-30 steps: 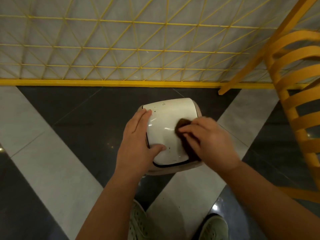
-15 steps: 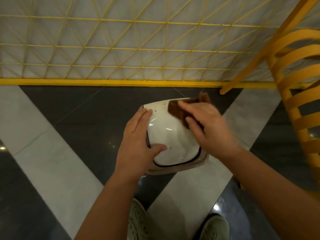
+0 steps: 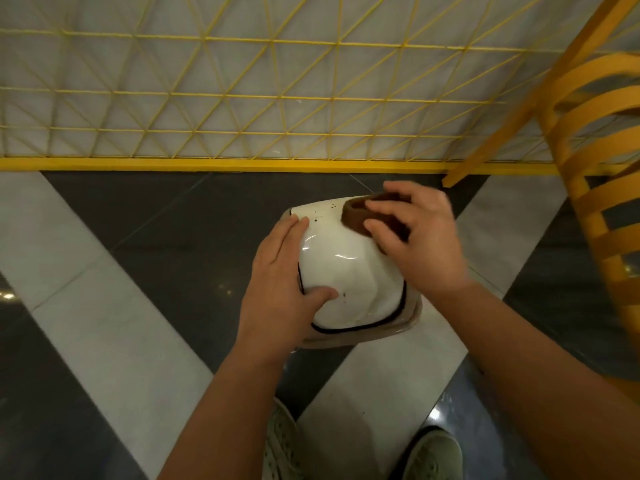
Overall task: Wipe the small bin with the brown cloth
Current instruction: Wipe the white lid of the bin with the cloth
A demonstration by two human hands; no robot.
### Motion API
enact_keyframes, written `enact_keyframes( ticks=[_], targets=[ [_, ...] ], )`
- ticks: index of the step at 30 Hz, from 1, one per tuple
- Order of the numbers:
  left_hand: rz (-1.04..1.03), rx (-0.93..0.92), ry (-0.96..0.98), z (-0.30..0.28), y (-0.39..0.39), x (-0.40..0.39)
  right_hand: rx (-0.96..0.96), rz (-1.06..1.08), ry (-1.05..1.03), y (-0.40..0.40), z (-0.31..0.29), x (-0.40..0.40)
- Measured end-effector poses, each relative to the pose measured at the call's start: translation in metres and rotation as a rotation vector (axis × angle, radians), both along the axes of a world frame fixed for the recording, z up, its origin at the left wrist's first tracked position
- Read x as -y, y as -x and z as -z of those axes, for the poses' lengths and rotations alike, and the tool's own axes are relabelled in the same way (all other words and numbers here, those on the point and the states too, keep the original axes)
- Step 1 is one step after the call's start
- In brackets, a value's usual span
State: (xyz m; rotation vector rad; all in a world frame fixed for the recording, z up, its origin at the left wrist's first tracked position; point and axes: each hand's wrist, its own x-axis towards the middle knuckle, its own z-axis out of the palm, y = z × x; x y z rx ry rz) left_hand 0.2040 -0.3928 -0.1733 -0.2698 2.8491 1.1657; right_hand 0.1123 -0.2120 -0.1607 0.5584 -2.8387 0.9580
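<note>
The small white bin [image 3: 346, 268] stands on the floor with a glossy domed lid, a dark seam and a beige rim; dark specks dot its far edge and near side. My left hand [image 3: 280, 282] grips the bin's left side, fingers along the edge and thumb on the lid. My right hand [image 3: 419, 237] holds the folded brown cloth [image 3: 358, 216] against the lid's far right corner. Most of the cloth is hidden under my fingers.
A yellow wire-mesh fence with a yellow base bar [image 3: 221, 164] runs across just behind the bin. A yellow slatted chair [image 3: 602, 209] stands at the right. The floor has dark tiles and pale diagonal bands. My two shoes [image 3: 433, 455] are below the bin.
My right hand has carried the cloth from the lid's near middle up to its far right corner. My left hand has kept its hold on the bin's left side.
</note>
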Motion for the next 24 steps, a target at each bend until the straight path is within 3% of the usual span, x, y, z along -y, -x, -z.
enact_keyframes(
  ticks=[2, 8, 12, 14, 18, 20, 24],
  targets=[
    [-0.001, 0.004, -0.003, -0.001, 0.001, -0.002, -0.007, 0.064, -0.066, -0.004, 0.003, 0.005],
    [-0.004, -0.005, 0.016, 0.0, 0.001, -0.001, -0.109, -0.356, -0.207, -0.01, 0.008, 0.012],
    [-0.011, 0.008, 0.01, -0.001, 0.002, -0.003, 0.083, 0.056, 0.033, 0.01, 0.007, 0.004],
    [-0.015, 0.0, -0.005, 0.0, 0.001, -0.002, 0.056, 0.121, 0.017, -0.006, 0.011, 0.012],
    [-0.029, -0.022, -0.018, 0.002, 0.001, -0.002, -0.208, -0.331, -0.195, -0.037, 0.021, 0.019],
    [-0.046, -0.02, -0.012, 0.002, 0.002, -0.002, -0.24, -0.403, -0.223, -0.022, 0.019, 0.019],
    [-0.022, -0.004, 0.024, 0.0, 0.003, -0.006, -0.064, 0.09, 0.031, 0.012, 0.018, 0.017]
  ],
)
